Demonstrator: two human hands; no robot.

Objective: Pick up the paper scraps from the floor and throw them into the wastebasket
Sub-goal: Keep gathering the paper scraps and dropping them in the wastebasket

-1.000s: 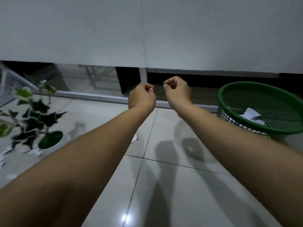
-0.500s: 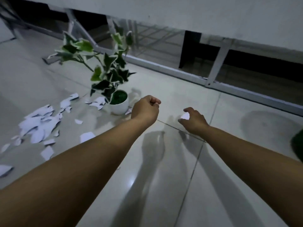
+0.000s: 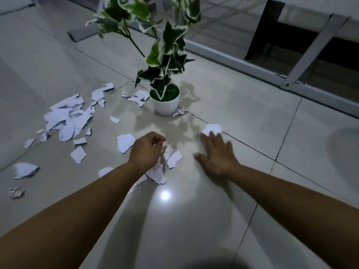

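Most of the task is judged to be left: many paper scraps (image 3: 66,118) are spread over the tiled floor (image 3: 242,117), the thickest heap lying left of the potted plant (image 3: 165,102), with smaller bits trailing toward the lower left edge. A crumpled bit (image 3: 180,112) is seen touching the pot's base, and a few torn pieces (image 3: 174,158) lie just beside and under the left hand (image 3: 146,150). That hand is held low over the floor with its fingers curled in; whether a scrap is pinched inside cannot be told, since the fingertips are turned away and blurred. The right hand (image 3: 216,152) is spread flat, fingers straight, gripping nothing, its fingertips reaching to a white scrap (image 3: 212,129) on a tile seam; whether that scrap is touched cannot be made out. The wastebasket is not in view, so how much has been thrown in cannot be judged. Scraps under the left forearm are partly covered, and the plant's top is cut off by the frame.
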